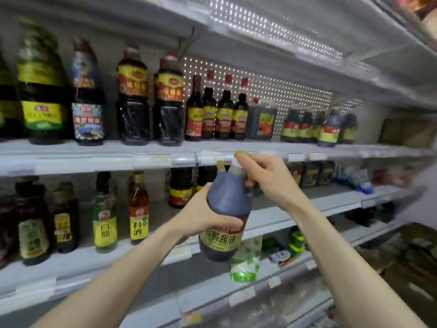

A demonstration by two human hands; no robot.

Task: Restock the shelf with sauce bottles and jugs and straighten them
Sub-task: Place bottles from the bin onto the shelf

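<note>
Fingers of left hand [208,216] wrap dark plastic soy-sauce jug [225,209], frame centre; right hand [267,178] pinches its neck.

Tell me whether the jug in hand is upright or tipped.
Nearly upright, tipped slightly: the jug leans, cap right of its base. The left hand grips its body, the right hand its neck.

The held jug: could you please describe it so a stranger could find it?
Face the shelves. In front of them, mid-picture, the left hand and right hand hold a dark jug. Only it is off the shelves and tilted.
</note>
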